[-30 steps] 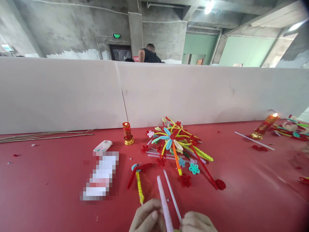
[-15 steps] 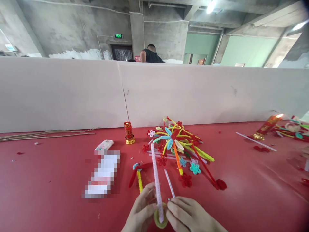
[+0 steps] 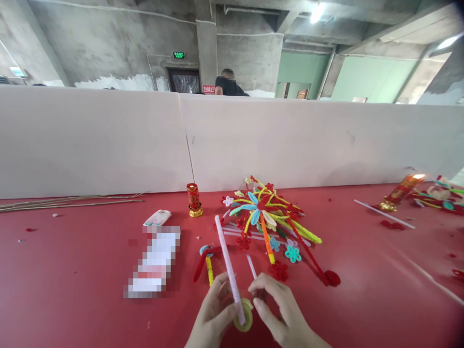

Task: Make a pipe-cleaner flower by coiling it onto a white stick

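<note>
Since the previous frames our pink pipe cleaner (image 3: 228,263) tilts further left; left hand (image 3: 212,316) pinches it against the yellow-green coil (image 3: 243,316), right hand (image 3: 281,309) fingers pinching the white stick (image 3: 251,267) above the red surface (image 3: 72,290).

Only the two hands and the start of each wrist show, low in the head view, cut off by the bottom edge.

Left hand (image 3: 213,316): bare. No glove, no ring, no tape or plaster on what shows. Thumbnail short, unpainted.

Right hand (image 3: 281,314): bare likewise. Fingers (image 3: 261,286) slender, nails trimmed close, no polish visible. No rings.

Wrists: no watch, strap or bracelet in the part that shows. No cuff or sleeve edge reaches into frame, so what is worn on the arms cannot be told.

No markings, ink or stains seen on either hand.
</note>
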Available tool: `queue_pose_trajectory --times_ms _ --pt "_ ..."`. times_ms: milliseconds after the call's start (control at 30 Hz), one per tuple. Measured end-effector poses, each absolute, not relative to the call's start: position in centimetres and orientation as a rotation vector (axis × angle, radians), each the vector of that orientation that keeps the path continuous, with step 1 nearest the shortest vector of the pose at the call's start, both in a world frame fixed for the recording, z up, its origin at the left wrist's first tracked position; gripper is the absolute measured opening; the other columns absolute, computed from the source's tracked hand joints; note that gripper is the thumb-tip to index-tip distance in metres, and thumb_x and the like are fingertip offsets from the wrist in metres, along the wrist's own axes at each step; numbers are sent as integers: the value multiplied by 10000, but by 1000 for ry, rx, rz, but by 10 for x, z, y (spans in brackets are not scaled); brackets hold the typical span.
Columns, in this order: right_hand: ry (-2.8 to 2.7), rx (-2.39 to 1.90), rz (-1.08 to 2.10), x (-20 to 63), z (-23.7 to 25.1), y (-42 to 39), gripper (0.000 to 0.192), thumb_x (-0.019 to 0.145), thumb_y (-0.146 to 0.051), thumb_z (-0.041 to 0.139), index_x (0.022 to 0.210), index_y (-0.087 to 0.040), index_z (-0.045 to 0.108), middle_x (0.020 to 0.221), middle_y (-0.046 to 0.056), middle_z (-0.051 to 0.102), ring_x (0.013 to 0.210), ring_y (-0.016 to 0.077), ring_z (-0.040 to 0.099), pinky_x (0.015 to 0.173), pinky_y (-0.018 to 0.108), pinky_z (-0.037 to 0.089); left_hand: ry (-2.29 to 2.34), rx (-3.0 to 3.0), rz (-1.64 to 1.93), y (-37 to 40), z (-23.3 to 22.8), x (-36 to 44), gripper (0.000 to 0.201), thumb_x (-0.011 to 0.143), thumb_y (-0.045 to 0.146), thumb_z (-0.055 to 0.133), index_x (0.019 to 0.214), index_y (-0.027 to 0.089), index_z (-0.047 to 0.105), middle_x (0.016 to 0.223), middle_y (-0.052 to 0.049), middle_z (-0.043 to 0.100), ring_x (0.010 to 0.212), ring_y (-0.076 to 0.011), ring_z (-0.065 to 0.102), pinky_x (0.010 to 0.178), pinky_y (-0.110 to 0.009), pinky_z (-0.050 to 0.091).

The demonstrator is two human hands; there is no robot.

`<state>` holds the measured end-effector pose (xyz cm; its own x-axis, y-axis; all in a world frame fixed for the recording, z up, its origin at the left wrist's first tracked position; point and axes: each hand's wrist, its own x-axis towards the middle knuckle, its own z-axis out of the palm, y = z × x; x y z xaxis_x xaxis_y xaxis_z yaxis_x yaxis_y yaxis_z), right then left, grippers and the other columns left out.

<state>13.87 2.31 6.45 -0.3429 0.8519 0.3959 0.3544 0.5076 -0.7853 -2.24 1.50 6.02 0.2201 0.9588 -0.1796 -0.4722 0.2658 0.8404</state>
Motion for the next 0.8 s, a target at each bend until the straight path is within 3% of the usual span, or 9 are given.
queue_pose_trajectory --times_ms 300,467,800 --pt "-1700 -1155 1370 142 67 34 35 697 -119 570 685 -149 583 623 -22 554 589 104 500 552 198 384 754 927 1114 16 58 -20 247 738 257 637 974 255 565 754 6 544 639 -123 530 615 -256 446" --pt "-1596 -1140 1629 148 65 40 72 661 -130 600 726 -137 569 604 -28 552 537 99 515 541 209 408 734 940 1097 15 59 -18 220 734 258 643 936 241 559 760 5 523 657 -125 516 605 -253 435" --pt "-1797 -1280 1415 146 66 36 82 681 -159 570 600 -150 567 507 -60 462 487 75 408 466 175 303 739 969 1096 16 61 -17 159 737 253 639 868 224 555 729 14 519 626 -119 513 623 -264 436"
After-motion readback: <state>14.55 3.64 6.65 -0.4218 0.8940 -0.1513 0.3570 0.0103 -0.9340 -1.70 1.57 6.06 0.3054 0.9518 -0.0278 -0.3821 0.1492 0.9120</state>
